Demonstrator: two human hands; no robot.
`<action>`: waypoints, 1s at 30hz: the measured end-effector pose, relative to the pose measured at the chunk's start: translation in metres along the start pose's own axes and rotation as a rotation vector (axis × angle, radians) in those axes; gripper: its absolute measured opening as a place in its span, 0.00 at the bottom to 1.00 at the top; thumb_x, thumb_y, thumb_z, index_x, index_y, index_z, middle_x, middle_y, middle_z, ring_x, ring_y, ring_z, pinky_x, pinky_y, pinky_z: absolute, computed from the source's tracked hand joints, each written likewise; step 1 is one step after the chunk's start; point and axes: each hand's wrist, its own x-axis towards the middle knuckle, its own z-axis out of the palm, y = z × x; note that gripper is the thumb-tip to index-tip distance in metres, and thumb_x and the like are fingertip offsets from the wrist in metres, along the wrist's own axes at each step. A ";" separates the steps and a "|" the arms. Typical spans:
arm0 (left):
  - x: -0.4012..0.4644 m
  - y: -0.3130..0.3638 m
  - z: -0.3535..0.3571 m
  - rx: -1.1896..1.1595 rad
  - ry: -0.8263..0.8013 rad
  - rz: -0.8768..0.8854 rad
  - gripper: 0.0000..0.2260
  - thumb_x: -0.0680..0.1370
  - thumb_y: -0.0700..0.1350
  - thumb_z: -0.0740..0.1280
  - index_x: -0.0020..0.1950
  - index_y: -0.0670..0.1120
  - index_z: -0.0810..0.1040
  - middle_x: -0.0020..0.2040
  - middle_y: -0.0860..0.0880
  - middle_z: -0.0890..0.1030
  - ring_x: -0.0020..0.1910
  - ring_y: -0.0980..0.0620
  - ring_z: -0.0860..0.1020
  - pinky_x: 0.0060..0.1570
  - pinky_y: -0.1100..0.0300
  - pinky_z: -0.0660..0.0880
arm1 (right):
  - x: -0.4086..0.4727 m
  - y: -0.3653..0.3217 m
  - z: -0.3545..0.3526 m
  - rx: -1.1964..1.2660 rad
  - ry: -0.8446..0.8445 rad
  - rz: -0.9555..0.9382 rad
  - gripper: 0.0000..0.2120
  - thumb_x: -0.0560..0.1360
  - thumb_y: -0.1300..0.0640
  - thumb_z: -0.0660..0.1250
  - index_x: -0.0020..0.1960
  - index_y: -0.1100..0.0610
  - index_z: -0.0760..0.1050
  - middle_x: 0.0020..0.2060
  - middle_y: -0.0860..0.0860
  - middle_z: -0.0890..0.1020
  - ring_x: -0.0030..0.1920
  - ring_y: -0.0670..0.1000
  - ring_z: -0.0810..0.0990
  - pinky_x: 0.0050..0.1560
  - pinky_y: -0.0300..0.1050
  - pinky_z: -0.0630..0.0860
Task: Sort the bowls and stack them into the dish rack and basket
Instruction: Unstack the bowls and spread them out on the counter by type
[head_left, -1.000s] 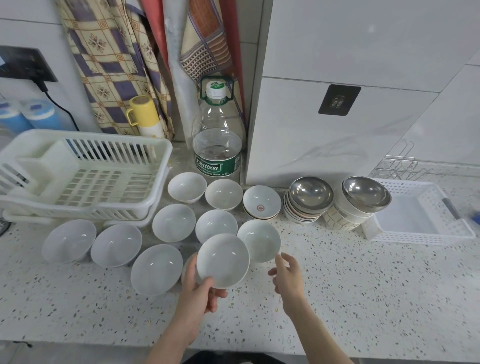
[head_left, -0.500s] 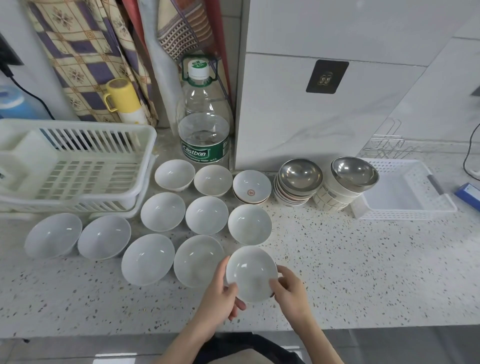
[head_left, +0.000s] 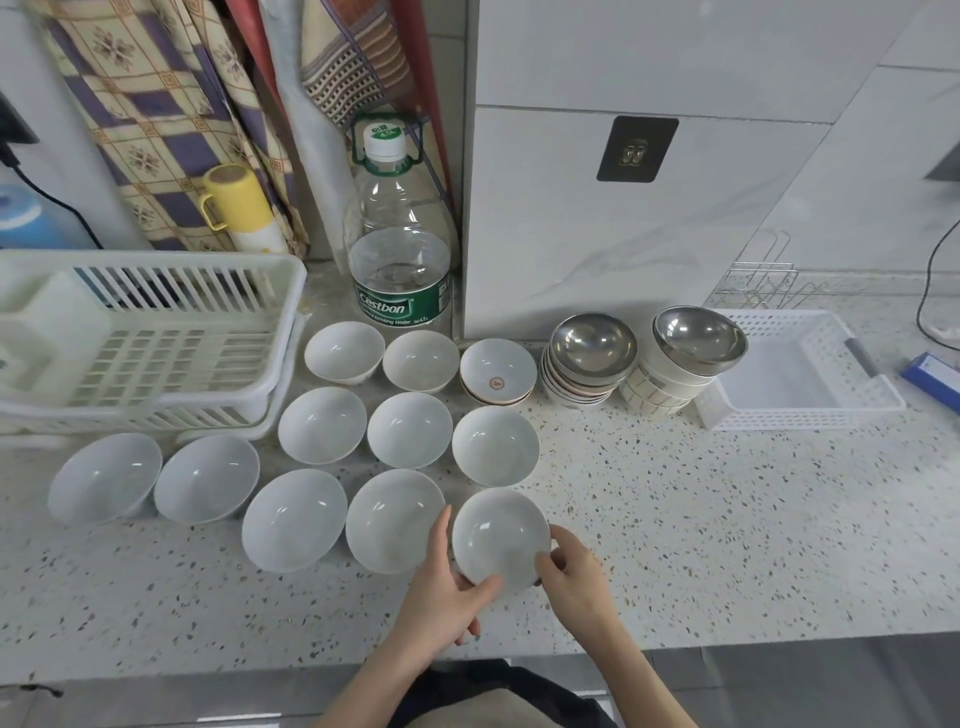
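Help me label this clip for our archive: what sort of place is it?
Most likely a home kitchen counter. A speckled stone countertop carries a white plastic dish rack, many loose white bowls, stacked steel bowls and a large water bottle against tiled walls.

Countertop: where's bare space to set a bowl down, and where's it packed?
Free: the speckled countertop right of the held bowl, in front of the steel-topped stacks and white basket; also the front strip below the left bowls. Crowded: the white bowl grid between dish rack and stacks.
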 end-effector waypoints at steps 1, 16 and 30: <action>0.000 -0.001 0.000 0.009 -0.004 0.002 0.47 0.73 0.49 0.74 0.78 0.64 0.43 0.42 0.51 0.84 0.25 0.54 0.77 0.25 0.62 0.73 | 0.001 0.000 0.000 -0.005 -0.002 0.008 0.18 0.77 0.61 0.60 0.66 0.51 0.72 0.34 0.55 0.80 0.30 0.47 0.73 0.27 0.34 0.69; 0.001 0.005 -0.001 0.076 0.022 0.131 0.42 0.72 0.45 0.73 0.55 0.85 0.48 0.48 0.51 0.82 0.26 0.53 0.79 0.22 0.64 0.70 | 0.005 0.002 0.004 0.001 -0.001 0.011 0.17 0.77 0.60 0.60 0.64 0.49 0.73 0.31 0.52 0.79 0.29 0.45 0.73 0.27 0.34 0.70; -0.002 0.024 -0.010 0.344 -0.028 0.018 0.43 0.70 0.50 0.74 0.76 0.61 0.50 0.54 0.57 0.76 0.47 0.54 0.82 0.34 0.51 0.82 | 0.004 0.000 -0.002 0.064 -0.046 -0.018 0.12 0.79 0.54 0.60 0.56 0.38 0.72 0.32 0.54 0.81 0.26 0.43 0.73 0.29 0.37 0.72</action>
